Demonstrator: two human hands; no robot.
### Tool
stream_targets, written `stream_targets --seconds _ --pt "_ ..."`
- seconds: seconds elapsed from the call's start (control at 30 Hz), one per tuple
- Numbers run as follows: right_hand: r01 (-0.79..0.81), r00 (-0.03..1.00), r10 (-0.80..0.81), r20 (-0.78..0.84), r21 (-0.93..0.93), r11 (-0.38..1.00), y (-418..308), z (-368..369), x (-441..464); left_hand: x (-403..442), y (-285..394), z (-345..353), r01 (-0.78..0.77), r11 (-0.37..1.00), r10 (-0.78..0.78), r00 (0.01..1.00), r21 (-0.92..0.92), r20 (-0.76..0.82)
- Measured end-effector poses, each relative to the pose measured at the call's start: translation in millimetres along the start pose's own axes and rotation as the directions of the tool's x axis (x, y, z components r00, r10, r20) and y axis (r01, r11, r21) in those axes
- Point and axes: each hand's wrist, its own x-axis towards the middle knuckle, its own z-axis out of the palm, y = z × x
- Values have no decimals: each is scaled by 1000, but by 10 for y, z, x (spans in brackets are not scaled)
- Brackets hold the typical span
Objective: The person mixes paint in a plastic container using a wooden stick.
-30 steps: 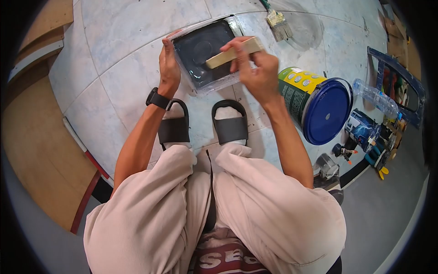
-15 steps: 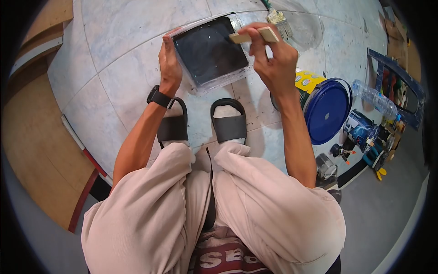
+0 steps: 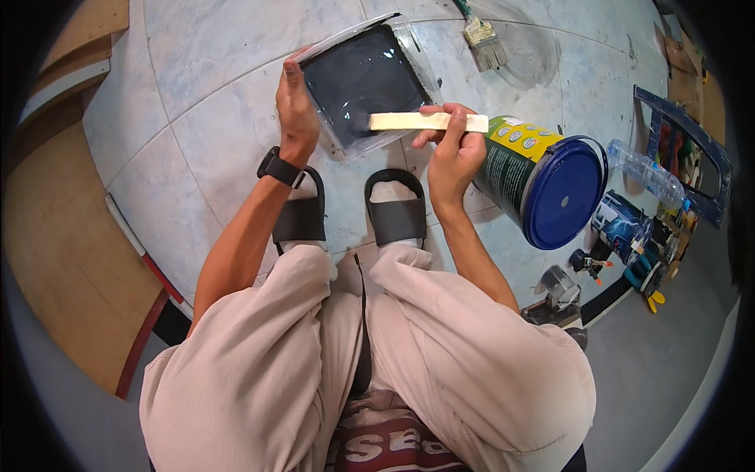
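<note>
A clear plastic tub [image 3: 421, 63] holds dark, glossy liquid [image 3: 354, 75], like paint. Against the tub's left wall, my left hand [image 3: 298, 112] grips the side, its fingers partly hidden behind the wall. A flat pale wooden stick [image 3: 417, 121] is pinched between the thumb and fingers of my right hand [image 3: 456, 156]. The stick lies nearly level over the near right part of the tub, and its left end dips into the liquid, where the tip is hidden.
To the right, a yellow and green bucket [image 3: 503, 161] with a blue lid [image 3: 564, 197] lies tipped. A paintbrush [image 3: 483, 45] rests on the tiles behind. Farther right are a plastic bottle [image 3: 649, 175], a dark frame [image 3: 717, 169] and tools. Wooden boards [image 3: 79, 259] stand left.
My right hand has moved toward me, carrying the stick from the tub's far right to its near side. The stick now lies level. My left hand keeps its grip on the tub.
</note>
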Motion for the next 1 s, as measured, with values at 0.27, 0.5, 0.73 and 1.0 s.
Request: stream_targets --seconds 0.27,0.5,0.73,1.0 --pt "-51 998 57 -23 221 974 -75 -119 409 6 -51 -23 -3 999 3 1000 -49 2" --pt "507 859 -505 81 -2 862 -947 -173 168 43 6 -20 -11 1000 11 1000 -14 9" --pt "792 576 -750 326 6 611 -1234 -209 12 20 128 8 -10 1000 11 999 -27 33" --pt "753 622 -671 403 -74 654 -813 -106 312 61 -5 9 -47 997 51 996 -69 67"
